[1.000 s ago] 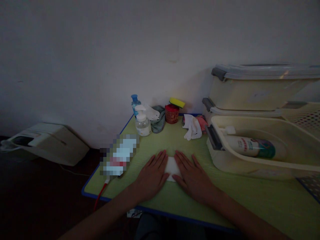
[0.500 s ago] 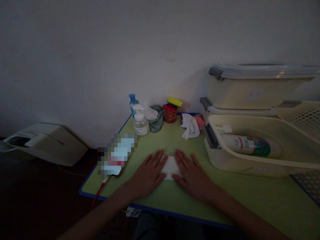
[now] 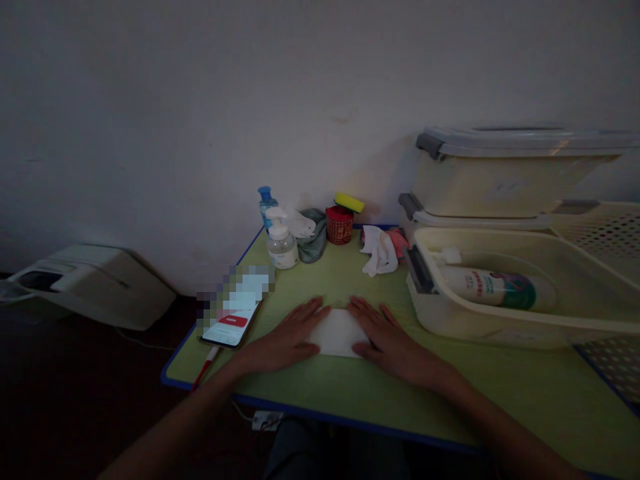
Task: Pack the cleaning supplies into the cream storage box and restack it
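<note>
A flat white rectangle, folded paper or cloth, I cannot tell which, lies on the green table in front of me. At its left edge rests my left hand, palm down with fingers stretched out and the thumb near the lower corner. My right hand lies along the right edge, its fingers also extended and its thumb over the border. Both hands touch the white piece from the sides, and neither is closed around it. Parts of its edges are hidden beneath the fingers.
Left of my hands lies a phone with a red cable. Behind stand a pump bottle, a blue-capped bottle, a red container under a yellow sponge, and a white cloth. A cream bin holds a white bottle.
My hands have slid apart a little, the left one outward to the left, so more of the white piece shows between them. The other things stay in place.
</note>
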`<state>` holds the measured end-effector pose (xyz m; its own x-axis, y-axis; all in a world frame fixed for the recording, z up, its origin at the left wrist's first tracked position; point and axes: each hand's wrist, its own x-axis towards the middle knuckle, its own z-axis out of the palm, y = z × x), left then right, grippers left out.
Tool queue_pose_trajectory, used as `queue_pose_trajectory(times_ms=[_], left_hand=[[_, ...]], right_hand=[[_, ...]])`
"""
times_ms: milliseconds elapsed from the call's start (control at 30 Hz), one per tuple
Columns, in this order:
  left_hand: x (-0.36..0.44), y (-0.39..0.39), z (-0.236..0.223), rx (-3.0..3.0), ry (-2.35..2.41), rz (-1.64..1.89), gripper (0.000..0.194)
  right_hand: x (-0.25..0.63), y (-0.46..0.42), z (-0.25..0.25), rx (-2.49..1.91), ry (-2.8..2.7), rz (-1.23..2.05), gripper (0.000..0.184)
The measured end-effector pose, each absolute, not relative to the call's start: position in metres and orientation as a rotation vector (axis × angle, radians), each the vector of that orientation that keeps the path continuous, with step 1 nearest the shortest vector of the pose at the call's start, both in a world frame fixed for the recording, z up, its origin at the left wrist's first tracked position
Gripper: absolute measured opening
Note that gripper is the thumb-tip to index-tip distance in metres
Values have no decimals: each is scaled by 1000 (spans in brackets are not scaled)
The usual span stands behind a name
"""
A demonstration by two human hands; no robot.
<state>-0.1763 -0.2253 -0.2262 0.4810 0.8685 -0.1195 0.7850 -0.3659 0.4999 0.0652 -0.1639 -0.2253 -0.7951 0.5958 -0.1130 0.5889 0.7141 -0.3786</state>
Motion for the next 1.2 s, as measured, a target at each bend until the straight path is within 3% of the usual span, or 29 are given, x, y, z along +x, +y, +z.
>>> queue_pose_trajectory(times_ms=[433, 667, 800, 1200], left_hand=[[-164, -209, -220, 1860, 1452, 594, 91], [-155, -214, -212, 1661, 1475, 669, 102], [-150, -215, -206, 1595, 1491, 681, 107], [-156, -207, -208, 1317, 1358, 725, 103]], right_hand=[[51, -164, -220, -938, -2279, 1226, 73], [49, -163, -217, -968, -2280, 1326, 87], [49, -165, -212, -964, -2276, 1381, 87], [54, -156, -217, -925, -2018, 1654, 80]])
